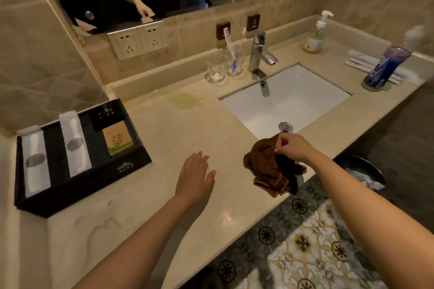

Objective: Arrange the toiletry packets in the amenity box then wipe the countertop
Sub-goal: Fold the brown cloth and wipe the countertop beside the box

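Note:
A black amenity box (77,185) sits at the left of the beige countertop (164,129). Inside it lie two long white packets (36,163) (75,145), a black packet (106,115) and a tan printed packet (118,139). My right hand (292,146) pinches a crumpled brown cloth (270,169), which hangs over the counter's front edge by the sink. Fingers together, my left hand (195,176) rests flat on the counter between box and cloth, holding nothing. A yellowish wet patch (185,99) lies on the counter behind.
A white sink (293,91) with a chrome tap (259,53) is set in the counter. Two glasses (225,67) hold a comb and toothbrush. At the right stand a soap pump bottle (314,37), a blue bottle (385,63) and wrapped white packets (359,61). A bin (366,173) stands below.

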### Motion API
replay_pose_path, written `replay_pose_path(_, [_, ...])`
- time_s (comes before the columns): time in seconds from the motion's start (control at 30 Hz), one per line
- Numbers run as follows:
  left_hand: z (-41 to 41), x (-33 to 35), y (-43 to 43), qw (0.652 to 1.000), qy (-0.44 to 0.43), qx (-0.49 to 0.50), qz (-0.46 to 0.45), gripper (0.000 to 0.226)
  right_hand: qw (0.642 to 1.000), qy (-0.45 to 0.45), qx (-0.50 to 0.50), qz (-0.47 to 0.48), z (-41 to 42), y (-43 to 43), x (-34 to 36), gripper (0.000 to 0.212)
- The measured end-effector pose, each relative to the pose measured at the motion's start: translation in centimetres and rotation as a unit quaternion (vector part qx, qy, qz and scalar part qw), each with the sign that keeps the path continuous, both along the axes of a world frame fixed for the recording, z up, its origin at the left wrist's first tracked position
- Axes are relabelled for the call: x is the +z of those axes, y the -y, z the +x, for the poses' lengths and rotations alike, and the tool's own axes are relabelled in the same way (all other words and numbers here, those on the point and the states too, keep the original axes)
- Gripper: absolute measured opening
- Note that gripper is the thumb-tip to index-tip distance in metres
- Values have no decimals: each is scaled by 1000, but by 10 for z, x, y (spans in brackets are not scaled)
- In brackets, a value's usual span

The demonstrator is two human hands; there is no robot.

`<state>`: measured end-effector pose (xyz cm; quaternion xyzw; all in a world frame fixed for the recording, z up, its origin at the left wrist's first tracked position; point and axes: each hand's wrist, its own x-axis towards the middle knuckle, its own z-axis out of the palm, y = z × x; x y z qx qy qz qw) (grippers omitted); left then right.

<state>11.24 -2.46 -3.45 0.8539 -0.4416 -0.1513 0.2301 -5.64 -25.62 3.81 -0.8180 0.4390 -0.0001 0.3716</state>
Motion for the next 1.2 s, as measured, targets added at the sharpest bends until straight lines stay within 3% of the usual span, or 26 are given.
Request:
replay_pose_path(0.17, [-3,-13,14,988,63,-90,112,63,998,47,-19,-34,-5,4,1,14])
replay_pose_path(0.23, [-2,-23,12,981,102,-93,138,65,993,26,18,-112,-4,8,5,9])
replay_pose_path(0.33, [-2,-28,9,981,127,-88,121,65,969,33,64,-236,1,14,16,11])
replay_pose_path(0.43, [-2,-19,16,989,108,-57,78,59,948,131,52,-284,12,18,40,11])
replay_pose_path(0.6, [6,58,79,991,-103,6,-90,47,936,286,49,-200,39,32,100,7])
replay_pose_path(0.77, [10,160,148,925,-283,-82,-239,46,920,365,100,-103,54,56,156,9])
replay_pose_path(0.87, [13,196,174,916,-291,-120,-247,39,899,400,168,-60,55,72,190,12])
replay_pose_path(1.03, [20,224,195,923,-264,-70,-271,13,881,424,211,0,48,105,218,15])
replay_pose_path(1.2, [20,234,204,900,-271,23,-340,12,904,369,215,8,37,134,204,17])
